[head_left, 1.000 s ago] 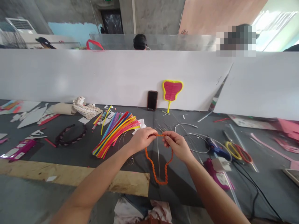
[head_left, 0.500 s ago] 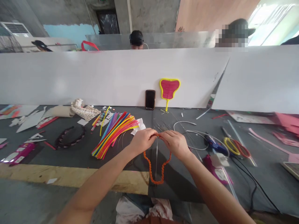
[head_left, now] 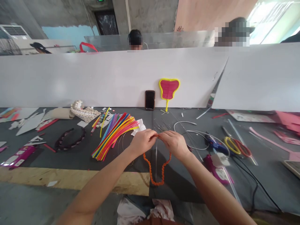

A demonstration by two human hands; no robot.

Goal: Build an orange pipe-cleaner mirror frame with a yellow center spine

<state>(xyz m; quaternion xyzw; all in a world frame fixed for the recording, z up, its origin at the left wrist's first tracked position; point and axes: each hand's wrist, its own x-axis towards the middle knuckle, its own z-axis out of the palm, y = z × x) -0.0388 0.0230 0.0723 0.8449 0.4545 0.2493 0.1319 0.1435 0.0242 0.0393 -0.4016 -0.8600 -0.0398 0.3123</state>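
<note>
My left hand (head_left: 143, 141) and my right hand (head_left: 175, 143) meet fingertip to fingertip above the table. Both pinch the top of an orange pipe-cleaner loop (head_left: 156, 183), a twisted, fuzzy strand bent into a wide outline that narrows to a squared bottom. The pinched part is hidden by my fingers. Beyond my hands, a fan-shaped piece (head_left: 169, 89) with a yellow rim, dark pink middle and yellow handle leans on the white board. Left of my left hand lies a bundle of coloured pipe cleaners (head_left: 114, 137).
A phone (head_left: 150, 100) leans on the white partition (head_left: 105, 81). At right lie coiled wire (head_left: 185, 122), a blue glue gun (head_left: 214, 144), scissors (head_left: 232, 146) and a black cable (head_left: 257, 184). A dark braided band (head_left: 70, 140) lies left. Several people are behind the partition.
The view has shifted very slightly. Both hands stay together on the orange loop, with no clear change in their grip.
</note>
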